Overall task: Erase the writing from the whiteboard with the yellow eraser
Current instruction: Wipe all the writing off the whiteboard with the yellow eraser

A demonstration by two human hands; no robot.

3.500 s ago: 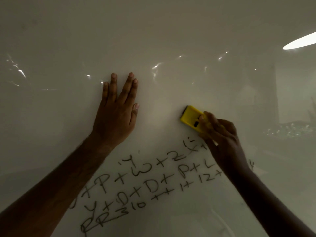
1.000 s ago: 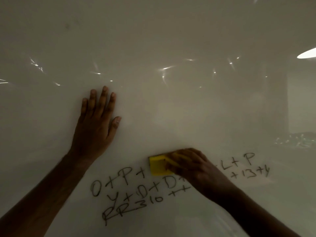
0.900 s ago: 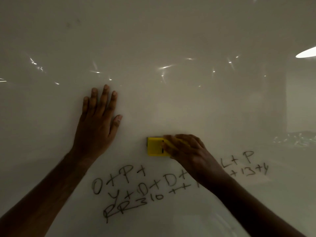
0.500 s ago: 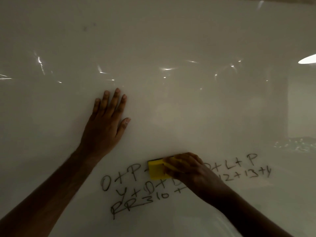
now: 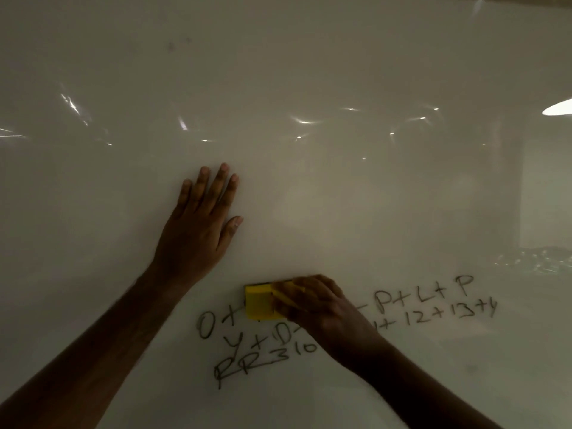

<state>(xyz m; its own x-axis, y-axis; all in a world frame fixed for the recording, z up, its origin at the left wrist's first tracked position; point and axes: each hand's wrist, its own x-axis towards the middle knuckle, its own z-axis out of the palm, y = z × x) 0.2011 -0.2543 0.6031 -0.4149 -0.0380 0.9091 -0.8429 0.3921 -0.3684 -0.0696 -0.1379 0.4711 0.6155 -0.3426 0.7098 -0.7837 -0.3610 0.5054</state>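
The whiteboard (image 5: 309, 72) fills the view. Black handwriting (image 5: 433, 308) runs in three lines across its lower part, with more letters (image 5: 263, 354) at the lower left. My right hand (image 5: 318, 308) grips the yellow eraser (image 5: 258, 303) and presses it on the top line, just right of the "0 +". The eraser's right half is hidden under my fingers. My left hand (image 5: 198, 230) lies flat on the board above and to the left of the eraser, fingers spread, holding nothing.
The board's upper part is blank, with glare streaks (image 5: 305, 121) and a bright lamp reflection (image 5: 557, 108) at the right edge. A dim reflection of the room (image 5: 544, 261) shows at the right.
My right hand has swept the eraser up and down, then leftwards along the top line. The "P +" after the "0 +" is now covered or wiped. My left hand stays flat on the board.
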